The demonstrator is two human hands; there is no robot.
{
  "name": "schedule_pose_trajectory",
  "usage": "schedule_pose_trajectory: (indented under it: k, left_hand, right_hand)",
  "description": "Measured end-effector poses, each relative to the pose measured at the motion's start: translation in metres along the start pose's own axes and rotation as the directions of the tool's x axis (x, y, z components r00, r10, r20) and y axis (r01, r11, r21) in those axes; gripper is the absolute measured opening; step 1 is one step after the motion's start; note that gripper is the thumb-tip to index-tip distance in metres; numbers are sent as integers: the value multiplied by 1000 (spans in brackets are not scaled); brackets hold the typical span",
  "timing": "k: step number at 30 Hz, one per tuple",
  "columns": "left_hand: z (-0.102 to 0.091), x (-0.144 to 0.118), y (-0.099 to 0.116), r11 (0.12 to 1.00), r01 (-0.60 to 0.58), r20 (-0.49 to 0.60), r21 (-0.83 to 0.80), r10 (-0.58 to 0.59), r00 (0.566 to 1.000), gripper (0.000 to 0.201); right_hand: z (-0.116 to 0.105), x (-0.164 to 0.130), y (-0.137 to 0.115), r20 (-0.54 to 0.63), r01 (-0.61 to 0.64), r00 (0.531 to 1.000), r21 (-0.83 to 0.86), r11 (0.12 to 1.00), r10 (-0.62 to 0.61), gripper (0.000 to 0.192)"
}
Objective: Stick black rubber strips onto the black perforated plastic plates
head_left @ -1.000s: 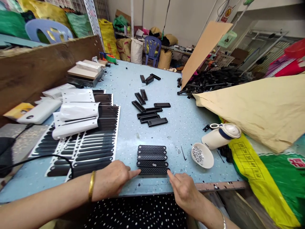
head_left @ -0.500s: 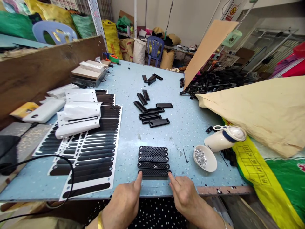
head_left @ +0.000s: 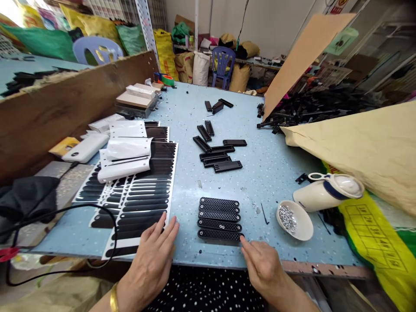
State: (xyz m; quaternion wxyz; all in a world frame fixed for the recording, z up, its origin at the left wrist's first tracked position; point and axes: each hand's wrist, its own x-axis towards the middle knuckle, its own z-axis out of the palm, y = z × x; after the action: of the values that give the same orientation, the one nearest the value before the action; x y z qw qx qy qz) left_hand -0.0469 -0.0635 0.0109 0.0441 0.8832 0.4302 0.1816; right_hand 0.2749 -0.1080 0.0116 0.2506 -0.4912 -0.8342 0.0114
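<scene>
Right hand loosely open, forefinger touching the nearest textured black plate of five near the surface edge. Left hand spread flat on sticker sheet. Plates look light, rigid, grippy — pinch by short ends.

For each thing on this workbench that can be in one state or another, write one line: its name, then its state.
left hand: open, flat, fingers on the sticker sheet's edge
right hand: forefinger out, at the nearest strip's right end
textured black strips: five, lined up side by side
sticker sheet: flat, part of backing peeled and curled
white bowl: upright, holding small silvery pieces
white jug: lying on its side
</scene>
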Motion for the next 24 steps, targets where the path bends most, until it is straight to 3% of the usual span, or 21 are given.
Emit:
schedule_pose_trajectory:
  k: [3,13,18,21,24]
  left_hand:
    - [3,-5,-1,995,-37,85,95,29,996,55]
    - [7,-6,-6,979,-105,152,172,79,985,46]
    - [-4,-10,-18,975,-160,190,151,131,973,50]
    - [-18,-12,-26,991,-111,205,79,93,974,56]
    - [-29,-13,-30,1000,-11,147,24,8,989,65]
  right_hand:
    - [1,-2,1,-9,16,1000,-27,1000,-16,28]
    - [-1,6,3,-3,19,1000,-44,999,-19,26]
    - [-3,14,2,-86,-7,996,-24,1000,5,24]
    - [-3,19,1,-131,-33,991,37,999,38,22]
    - [-3,27,0,-145,-40,988,77,996,51,20]
